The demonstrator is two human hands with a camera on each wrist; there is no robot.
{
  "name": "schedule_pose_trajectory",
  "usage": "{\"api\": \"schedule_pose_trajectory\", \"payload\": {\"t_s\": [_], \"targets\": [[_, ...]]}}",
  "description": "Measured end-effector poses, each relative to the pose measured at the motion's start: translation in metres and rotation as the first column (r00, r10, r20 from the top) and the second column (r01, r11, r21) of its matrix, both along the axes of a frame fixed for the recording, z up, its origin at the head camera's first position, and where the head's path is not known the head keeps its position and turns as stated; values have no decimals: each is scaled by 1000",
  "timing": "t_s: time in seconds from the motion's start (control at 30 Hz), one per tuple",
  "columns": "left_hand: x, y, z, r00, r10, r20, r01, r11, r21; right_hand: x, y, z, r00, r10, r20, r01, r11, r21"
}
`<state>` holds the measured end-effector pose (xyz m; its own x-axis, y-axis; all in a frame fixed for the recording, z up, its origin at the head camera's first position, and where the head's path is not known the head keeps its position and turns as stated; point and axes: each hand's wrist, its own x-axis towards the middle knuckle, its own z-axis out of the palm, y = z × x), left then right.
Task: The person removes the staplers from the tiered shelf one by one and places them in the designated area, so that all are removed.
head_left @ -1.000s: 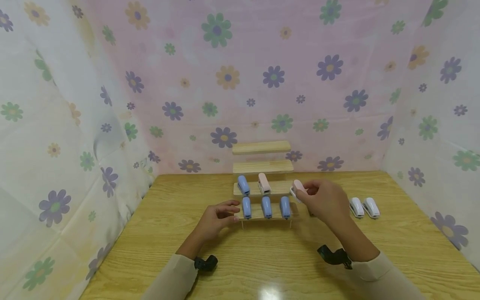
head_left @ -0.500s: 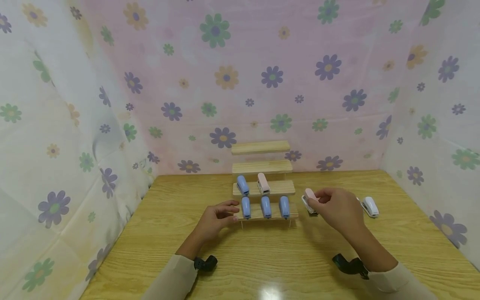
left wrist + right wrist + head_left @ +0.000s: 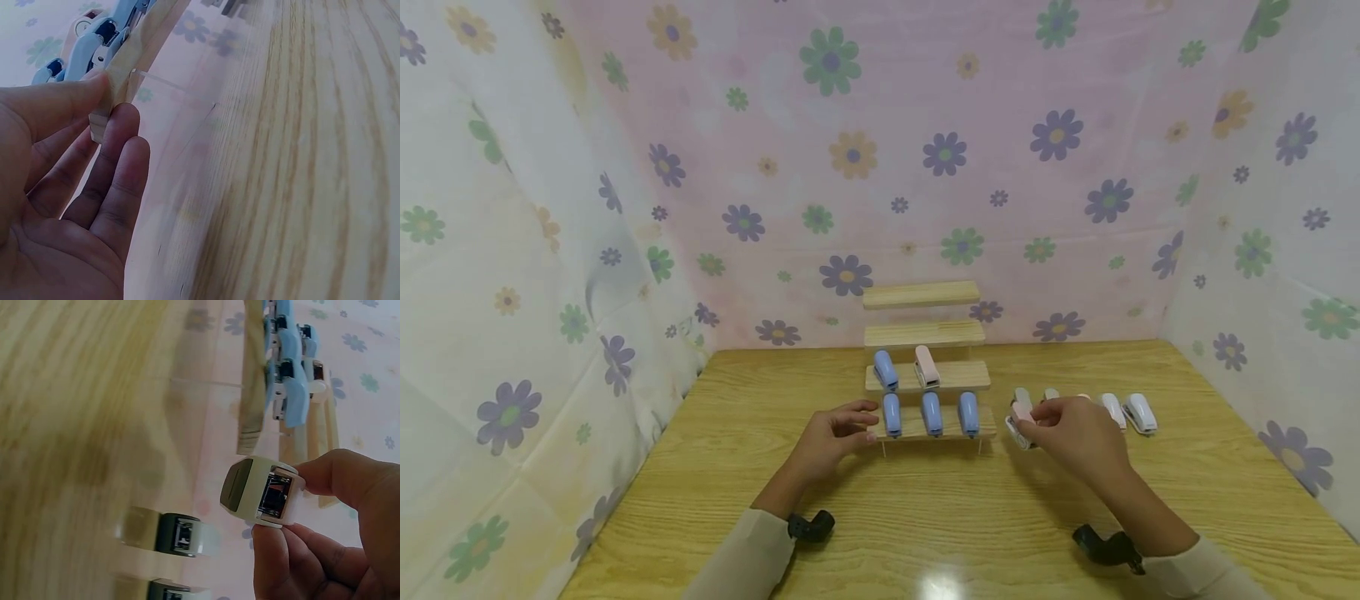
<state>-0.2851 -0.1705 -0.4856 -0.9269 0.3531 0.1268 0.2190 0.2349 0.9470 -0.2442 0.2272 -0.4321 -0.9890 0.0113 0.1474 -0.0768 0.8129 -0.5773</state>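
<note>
Pinched a pink stapler (image 3: 1020, 418) between the fingers of the right hand (image 3: 1082, 437), above the worktop (image 3: 895, 517), right of centre in the head view. Gripped the left end of the lowest wooden shelf (image 3: 912, 426), at centre, in the left hand's (image 3: 829, 442) fingers, near three blue staplers (image 3: 932, 413). Had two white staplers (image 3: 1141, 413) farther right.

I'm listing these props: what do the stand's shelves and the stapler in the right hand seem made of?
Shelves: pale wood, apparently matte, judging by the visible grain.
Held stapler: probably moulded plastic, smooth with a slight sheen on its rounded shell; glints in its dark opening suggest metal inside.
</note>
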Motion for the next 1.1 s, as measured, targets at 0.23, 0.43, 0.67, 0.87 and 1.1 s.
{"api": "schedule_pose_trajectory", "payload": {"t_s": [0.23,0.43,0.67,0.87,1.1], "targets": [[-1,1,0,1000,-15,3,15,1000,6,-1,1,-10,997,1,75,-3,1000,21],[-2,0,-3,1000,-15,7,15,1000,11,-3,3,-21,991,6,130,-9,1000,24],[-1,0,-4,1000,-10,4,10,1000,5,-3,2,-22,991,16,136,-19,1000,16],[0,0,-3,1000,-10,-5,10,1000,10,-5,1,-23,993,52,106,-50,999,-14],[0,1,0,1000,-5,6,5,1000,20,-7,-1,-24,991,63,117,-58,997,-46]]}}
